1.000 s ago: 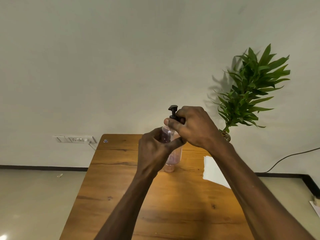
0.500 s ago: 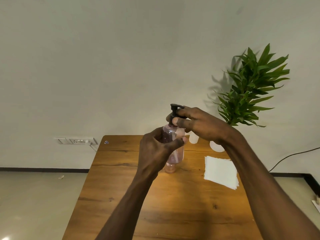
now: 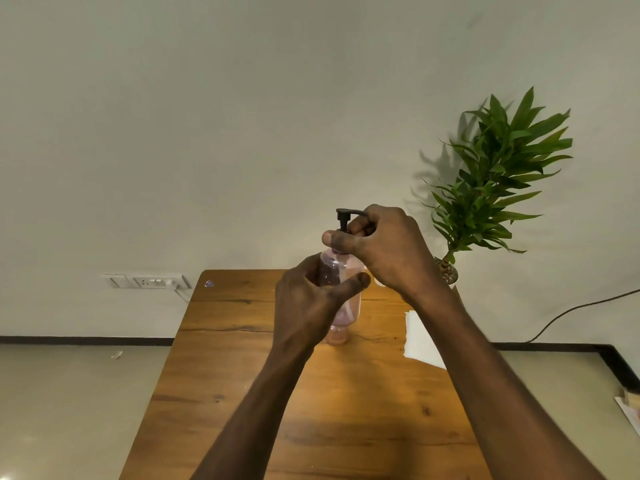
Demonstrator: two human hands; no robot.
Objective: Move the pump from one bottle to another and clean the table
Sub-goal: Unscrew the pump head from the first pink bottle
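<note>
A clear pink-tinted bottle (image 3: 341, 271) is held upright above the wooden table (image 3: 242, 358). My left hand (image 3: 308, 303) grips the bottle's body from the near side. A black pump (image 3: 344, 218) sits on the bottle's neck, its nozzle pointing left. My right hand (image 3: 384, 247) grips the pump's collar from the right, its fingers curled round it. The bottle's lower part shows under my left hand; the second bottle is mostly hidden behind my right hand.
A stack of white paper napkins (image 3: 420, 337) lies on the table to the right, partly under my right forearm. A potted green plant (image 3: 491, 181) stands at the table's far right corner. A wall socket (image 3: 149, 281) is on the left, a cable (image 3: 581, 308) on the right.
My right hand has turned on the pump collar, and the pump's nozzle has swung round to point left. The left hand keeps its hold on the bottle.
</note>
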